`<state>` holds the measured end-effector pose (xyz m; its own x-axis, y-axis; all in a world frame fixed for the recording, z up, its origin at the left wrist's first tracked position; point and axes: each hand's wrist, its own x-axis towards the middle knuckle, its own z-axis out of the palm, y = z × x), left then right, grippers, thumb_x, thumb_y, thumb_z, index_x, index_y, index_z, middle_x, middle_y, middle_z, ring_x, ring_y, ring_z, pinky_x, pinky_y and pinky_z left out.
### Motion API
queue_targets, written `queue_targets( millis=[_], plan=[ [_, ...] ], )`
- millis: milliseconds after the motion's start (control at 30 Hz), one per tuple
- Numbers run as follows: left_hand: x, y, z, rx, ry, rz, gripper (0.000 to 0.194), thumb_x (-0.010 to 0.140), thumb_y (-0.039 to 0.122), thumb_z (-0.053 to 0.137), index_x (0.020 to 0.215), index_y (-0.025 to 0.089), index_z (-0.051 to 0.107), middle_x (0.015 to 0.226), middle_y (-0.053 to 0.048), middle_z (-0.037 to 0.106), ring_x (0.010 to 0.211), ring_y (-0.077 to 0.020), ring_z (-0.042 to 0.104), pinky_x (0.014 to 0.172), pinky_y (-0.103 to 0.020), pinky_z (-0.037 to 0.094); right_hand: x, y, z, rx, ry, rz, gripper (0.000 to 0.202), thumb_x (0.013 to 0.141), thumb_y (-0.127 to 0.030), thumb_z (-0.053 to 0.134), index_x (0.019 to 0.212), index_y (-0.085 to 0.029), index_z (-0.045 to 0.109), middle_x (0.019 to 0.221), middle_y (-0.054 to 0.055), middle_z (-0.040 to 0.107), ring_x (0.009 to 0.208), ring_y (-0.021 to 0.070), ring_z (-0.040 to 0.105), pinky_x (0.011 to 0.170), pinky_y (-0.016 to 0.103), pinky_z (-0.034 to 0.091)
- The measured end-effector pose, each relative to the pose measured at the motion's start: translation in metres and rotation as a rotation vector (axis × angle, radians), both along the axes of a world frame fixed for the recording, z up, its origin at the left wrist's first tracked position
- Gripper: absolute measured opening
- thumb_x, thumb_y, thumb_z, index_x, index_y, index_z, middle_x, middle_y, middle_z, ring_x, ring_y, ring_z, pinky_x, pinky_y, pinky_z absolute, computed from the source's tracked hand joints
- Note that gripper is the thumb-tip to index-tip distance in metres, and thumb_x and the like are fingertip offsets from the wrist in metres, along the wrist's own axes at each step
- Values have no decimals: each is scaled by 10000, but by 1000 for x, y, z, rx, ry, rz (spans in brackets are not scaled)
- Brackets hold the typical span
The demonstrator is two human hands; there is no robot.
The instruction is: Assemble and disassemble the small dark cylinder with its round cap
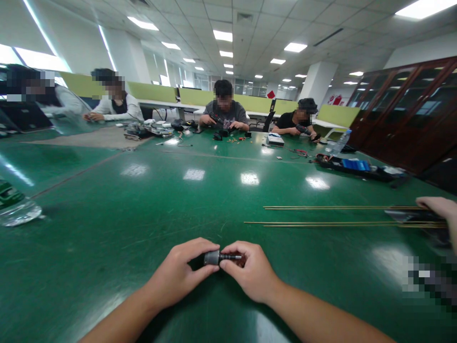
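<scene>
Between my two hands lies a small dark motor-like cylinder [212,258] with a thin stepped shaft [232,257] pointing right. My left hand [182,269] pinches the thick grey body between thumb and fingers. On the other side, my right hand [252,269] is closed around the shaft end, thumb and forefinger near where it meets the body. The shaft's bright tip shows in front of the right palm. Both hands are just over the green tabletop [143,219]. Whether the cylinder touches the table I cannot tell.
Several long thin brass rods [321,224] lie to the right, by another person's hand [437,207]. A water bottle [17,205] is at the left edge. Across the table people sit among tools and parts; a black tray [342,166] with blue items stands far right.
</scene>
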<state>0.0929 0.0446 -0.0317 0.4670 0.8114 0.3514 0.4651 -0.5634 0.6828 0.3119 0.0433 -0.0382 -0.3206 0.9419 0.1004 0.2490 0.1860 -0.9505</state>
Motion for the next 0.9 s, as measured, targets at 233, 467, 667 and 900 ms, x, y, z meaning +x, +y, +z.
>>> queue_targets(
  millis=[233,467,667,900],
  plan=[
    [1,0,1,10,-12,5,259,892,301,678,1143,238,669,1067,-69,703,976,-197,662,868,-313,540,1,-1,5,14,-17,16,163,839,-275,695,954,-175,752,812,26,690,676,151,591,601,247,438],
    [1,-1,3,7,-13,6,257,884,301,690,1137,259,668,1064,-48,705,973,-184,663,874,-302,534,0,0,4,22,-21,8,155,855,-285,687,943,-179,758,827,31,700,713,161,607,634,255,446],
    [1,-1,3,2,-9,3,258,886,298,690,1140,265,661,1065,-35,700,975,-175,657,873,-295,523,1,-1,4,6,-17,11,157,847,-289,695,936,-173,752,801,27,693,700,160,603,621,254,442],
    [0,-1,4,10,-7,-6,254,885,284,695,1135,270,653,1054,-21,696,963,-158,651,863,-281,512,0,-1,4,17,-19,-1,137,833,-273,703,908,-167,749,780,22,690,680,152,599,611,244,443]
  ],
)
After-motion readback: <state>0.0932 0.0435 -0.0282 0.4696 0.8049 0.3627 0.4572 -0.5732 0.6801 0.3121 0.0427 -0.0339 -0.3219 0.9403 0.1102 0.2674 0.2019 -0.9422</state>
